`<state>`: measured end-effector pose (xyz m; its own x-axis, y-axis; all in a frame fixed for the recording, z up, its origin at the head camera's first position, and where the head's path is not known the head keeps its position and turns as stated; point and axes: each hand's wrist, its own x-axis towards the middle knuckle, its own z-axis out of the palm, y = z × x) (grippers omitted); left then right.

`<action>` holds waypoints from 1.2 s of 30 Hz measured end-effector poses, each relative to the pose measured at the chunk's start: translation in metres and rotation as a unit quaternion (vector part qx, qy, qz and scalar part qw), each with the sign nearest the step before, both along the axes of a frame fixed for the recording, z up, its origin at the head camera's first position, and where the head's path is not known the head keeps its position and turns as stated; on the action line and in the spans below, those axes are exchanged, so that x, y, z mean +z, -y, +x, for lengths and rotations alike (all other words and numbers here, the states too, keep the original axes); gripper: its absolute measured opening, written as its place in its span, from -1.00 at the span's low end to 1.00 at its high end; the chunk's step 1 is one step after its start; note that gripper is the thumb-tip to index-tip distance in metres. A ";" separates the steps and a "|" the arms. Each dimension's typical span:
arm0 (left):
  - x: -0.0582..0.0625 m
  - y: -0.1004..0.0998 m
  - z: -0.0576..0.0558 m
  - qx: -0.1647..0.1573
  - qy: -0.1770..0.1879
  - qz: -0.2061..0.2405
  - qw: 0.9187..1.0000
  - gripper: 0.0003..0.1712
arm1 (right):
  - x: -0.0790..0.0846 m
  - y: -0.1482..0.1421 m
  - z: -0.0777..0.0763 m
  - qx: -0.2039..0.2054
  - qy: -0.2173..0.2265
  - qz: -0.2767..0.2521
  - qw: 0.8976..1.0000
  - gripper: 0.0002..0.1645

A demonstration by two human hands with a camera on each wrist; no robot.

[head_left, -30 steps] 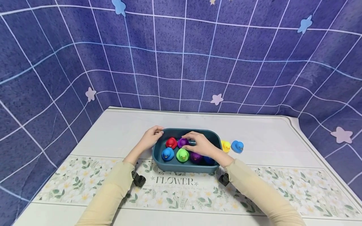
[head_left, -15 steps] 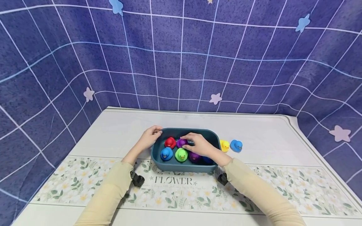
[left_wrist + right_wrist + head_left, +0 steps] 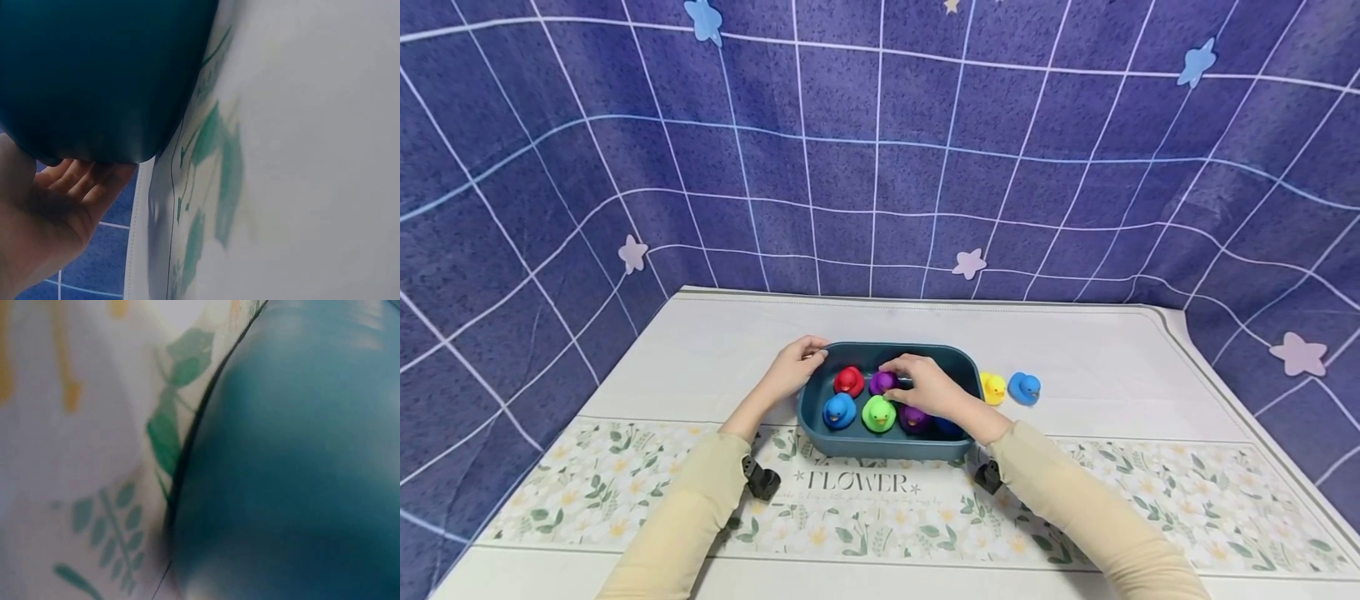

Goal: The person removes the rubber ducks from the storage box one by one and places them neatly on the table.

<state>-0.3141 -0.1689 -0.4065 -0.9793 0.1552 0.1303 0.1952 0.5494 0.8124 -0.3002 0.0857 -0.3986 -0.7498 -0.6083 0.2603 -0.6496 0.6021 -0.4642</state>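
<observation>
A dark teal plastic bin (image 3: 880,448) stands on the table. My left hand (image 3: 790,368) holds its left end at the far corner; in the left wrist view the fingertips of my left hand (image 3: 62,215) pass behind the bin's edge (image 3: 106,81). My right hand (image 3: 934,390) reaches inside, thumb and fingers around a purple rubber duck (image 3: 882,382) in the far row. Near it sit a red duck (image 3: 848,382), a blue duck (image 3: 839,411), a green duck (image 3: 878,414) and a second purple duck (image 3: 913,419). The right wrist view shows the bin's wall (image 3: 294,456), without the hand.
Another blue duck (image 3: 948,426) lies partly hidden under my right wrist. Outside the bin, on its right, stand a yellow duck (image 3: 993,388) and a blue duck (image 3: 1025,388). A floral cloth (image 3: 670,492) covers the table, and a starry curtain (image 3: 880,167) hangs behind it.
The whole scene shifts slightly left in the head view. Both hands stay nearly in place, my right hand still at the purple duck and my left at the bin.
</observation>
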 end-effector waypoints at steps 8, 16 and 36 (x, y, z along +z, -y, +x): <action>0.000 0.000 -0.002 0.000 0.007 0.000 1.000 -0.64 | 0.000 0.000 0.000 -0.005 -0.005 -0.023 1.000 -0.53; 0.002 0.001 -0.001 -0.003 0.003 0.000 1.000 -0.65 | 0.002 0.001 -0.001 -0.008 -0.012 -0.041 0.999 -0.54; -0.001 0.002 0.000 -0.003 0.000 -0.016 1.000 -0.63 | 0.003 0.002 0.004 -0.003 -0.010 -0.042 0.999 -0.54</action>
